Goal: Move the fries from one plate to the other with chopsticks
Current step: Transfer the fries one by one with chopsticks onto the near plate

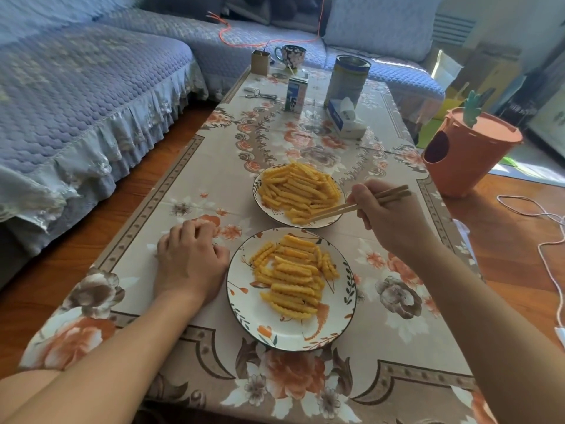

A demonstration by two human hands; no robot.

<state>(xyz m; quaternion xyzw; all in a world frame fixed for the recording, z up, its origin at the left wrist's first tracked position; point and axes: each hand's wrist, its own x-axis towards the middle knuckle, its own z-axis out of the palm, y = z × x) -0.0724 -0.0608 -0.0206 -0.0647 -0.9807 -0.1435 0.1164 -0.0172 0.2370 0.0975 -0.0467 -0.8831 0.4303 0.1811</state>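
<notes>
My right hand (385,216) pinches the chopsticks (354,205) with curled fingers, and their tips reach down to the near edge of the far plate (266,206), among the fries there. I cannot tell if a fry is caught between the tips. My left hand (190,258) rests on the tablecloth (189,185) just beside the near plate (260,325), its fingers loosely curled and holding nothing.

The fries (299,191) on the far plate make a high pile. A flatter group of fries (293,280) lies on the near plate, which stands close in front of the far one. Between the two plates I see only a narrow strip of cloth.

Farther on the table I see a tissue box (344,119), a tall tin can (347,79), a small milk carton (296,94) with a straw, a patterned mug (291,56), a brown paper box (260,62) and some metal keys or a small tool (260,94). The carton shows a cow picture, but the writing on it and on the tin is too small for me to read.

At the right of the table an orange bin (467,154) with a green leaf top stands on the wooden floor, and a white cable (547,240) lies near it. A blue quilted sofa (91,96) runs along the left and the far side.
</notes>
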